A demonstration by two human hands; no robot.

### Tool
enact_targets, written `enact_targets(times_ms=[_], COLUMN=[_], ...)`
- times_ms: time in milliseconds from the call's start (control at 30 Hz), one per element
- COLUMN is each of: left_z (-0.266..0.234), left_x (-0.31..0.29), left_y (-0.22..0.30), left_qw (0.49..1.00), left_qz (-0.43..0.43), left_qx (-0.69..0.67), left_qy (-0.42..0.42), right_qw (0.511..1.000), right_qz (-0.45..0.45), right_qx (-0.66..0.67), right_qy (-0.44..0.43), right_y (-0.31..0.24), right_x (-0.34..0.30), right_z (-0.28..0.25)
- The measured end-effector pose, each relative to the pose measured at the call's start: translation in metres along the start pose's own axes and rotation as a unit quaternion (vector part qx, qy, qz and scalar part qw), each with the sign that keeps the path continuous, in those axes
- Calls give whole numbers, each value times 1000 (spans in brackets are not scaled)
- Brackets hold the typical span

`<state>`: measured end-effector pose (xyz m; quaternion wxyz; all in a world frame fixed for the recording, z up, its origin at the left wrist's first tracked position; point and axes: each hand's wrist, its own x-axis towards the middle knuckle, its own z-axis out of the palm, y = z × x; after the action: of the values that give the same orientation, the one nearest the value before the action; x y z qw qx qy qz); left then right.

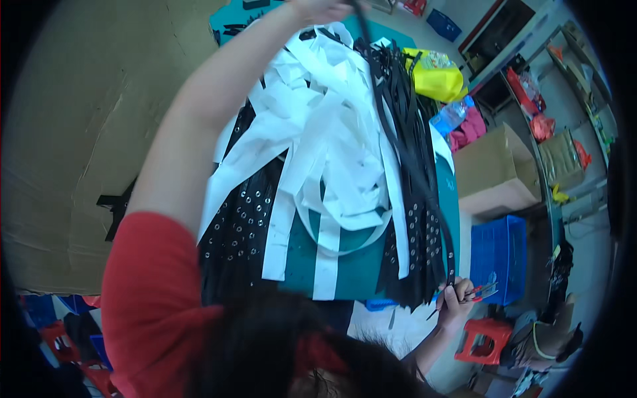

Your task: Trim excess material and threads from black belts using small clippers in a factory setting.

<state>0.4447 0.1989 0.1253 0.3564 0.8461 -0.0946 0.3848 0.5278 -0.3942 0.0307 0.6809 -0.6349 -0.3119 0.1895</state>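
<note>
A long black strap (410, 166) runs from the far edge of the table down its right side. My left hand (323, 9), partly cut off by the top of the view, is closed on the strap's far part. At the near right corner, my right hand (455, 304) pinches the strap's eyeleted end. Red-handled snips (480, 292) also sit in that right hand, blades pointing outward. Between my hands lies a heap of white strips (332, 132). Black straps with metal eyelets (239, 222) lie in bundles on both sides of it.
Beneath everything is a green table (358, 285). Brown cardboard (63, 152) spreads at the left. To the right are a yellow bag (434, 74), a plastic bottle (450, 117), a cardboard box (494, 166), a blue crate (490, 255) and a red stool (479, 348).
</note>
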Motion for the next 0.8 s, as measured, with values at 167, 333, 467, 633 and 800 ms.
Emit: enact_targets(times_ms=[167, 333, 467, 633, 800], left_z=[67, 126, 10, -108, -125], left_x=[83, -62, -214, -396, -455], left_y=[-133, 33, 124, 183, 213], left_qw=[915, 964, 911, 673, 725], left_qz=[-321, -163, -217, -574, -584], left_qx=[-136, 201, 350, 466, 357], left_qy=[204, 56, -8, 8, 75], right_qw=[991, 849, 807, 953, 966], right_qz=[71, -9, -176, -69, -45], right_qx=[-111, -527, -557, -290, -248], right_qy=[34, -31, 88, 48, -55], right_y=[28, 63, 60, 57, 31], right_x=[90, 101, 80, 36, -13], right_z=[44, 50, 77, 133, 222])
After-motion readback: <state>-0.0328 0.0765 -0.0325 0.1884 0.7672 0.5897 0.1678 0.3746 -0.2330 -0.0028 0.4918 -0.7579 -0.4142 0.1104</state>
